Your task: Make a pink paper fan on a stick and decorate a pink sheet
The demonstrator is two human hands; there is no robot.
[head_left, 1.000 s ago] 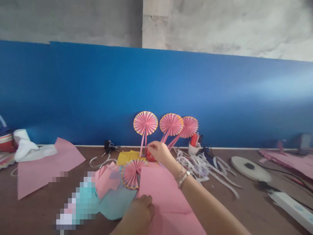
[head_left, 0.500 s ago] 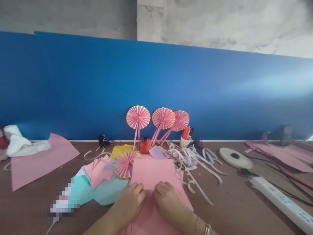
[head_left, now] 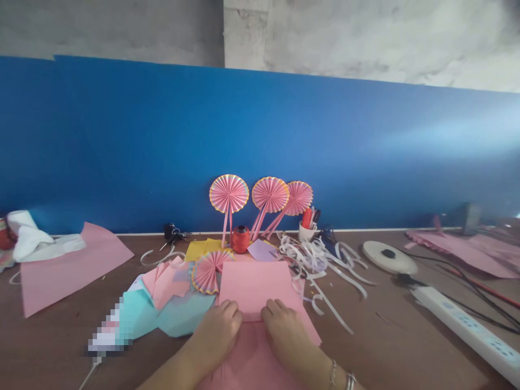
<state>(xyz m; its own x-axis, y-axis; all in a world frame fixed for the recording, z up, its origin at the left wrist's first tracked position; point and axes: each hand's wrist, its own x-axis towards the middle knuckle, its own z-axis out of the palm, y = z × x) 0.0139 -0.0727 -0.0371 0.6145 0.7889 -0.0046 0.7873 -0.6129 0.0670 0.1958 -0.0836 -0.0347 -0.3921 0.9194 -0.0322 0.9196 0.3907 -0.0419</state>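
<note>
A sheet of pink paper (head_left: pixel 255 281) lies in front of me, with a narrow folded strip along its near edge. My left hand (head_left: pixel 221 327) is closed on the left part of that edge, fingers curled and thumb hidden. On the right part, my right hand (head_left: pixel 285 329) grips the same edge, its fingers bent over the fold. More pink paper lies beneath, spreading toward me and out to the right. Just beyond my left hand rests a round pleated pink paper fan (head_left: pixel 209 272) with a yellow and blue rim.
Pleated fans (head_left: pixel 229 193) lean against the blue partition (head_left: pixel 162 135). A red round object (head_left: pixel 241 240) stands before them. White paper strips (head_left: pixel 319 254) curl at right, near a power strip (head_left: pixel 463 325). Turquoise paper (head_left: pixel 182 317) and a large pink sheet (head_left: pixel 69 265) lie left.
My right hand has slid slightly right along the near edge, widening the gap between my hands. The narrow fold between them shows more clearly. The whole view has shifted a little.
</note>
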